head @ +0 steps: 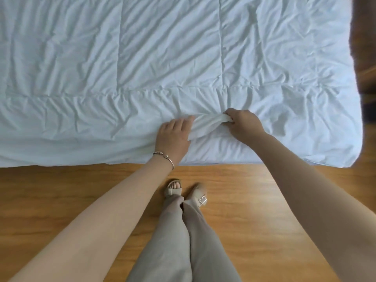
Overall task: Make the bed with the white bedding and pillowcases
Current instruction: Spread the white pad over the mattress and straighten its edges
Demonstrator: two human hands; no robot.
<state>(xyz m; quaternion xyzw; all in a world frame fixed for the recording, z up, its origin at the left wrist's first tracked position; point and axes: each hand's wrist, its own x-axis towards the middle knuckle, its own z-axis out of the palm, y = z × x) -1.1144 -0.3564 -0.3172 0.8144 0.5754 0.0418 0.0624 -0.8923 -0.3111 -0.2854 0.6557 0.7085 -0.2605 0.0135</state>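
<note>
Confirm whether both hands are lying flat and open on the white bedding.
No. The right hand grips a bunched fold of the white bedding, and the left hand holds its other end.

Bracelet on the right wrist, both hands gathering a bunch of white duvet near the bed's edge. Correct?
Not quite. The head view shows the bracelet on the left wrist. The rest holds: the left hand and right hand gather a bunch of white duvet near the bed's edge.

floor: warm orange-brown wood planks, grain running left to right, filling the lower half | light: soft, even, pale glare patch on the boards at lower right | right edge: darker brown wood, blurred, detail unclear
</note>
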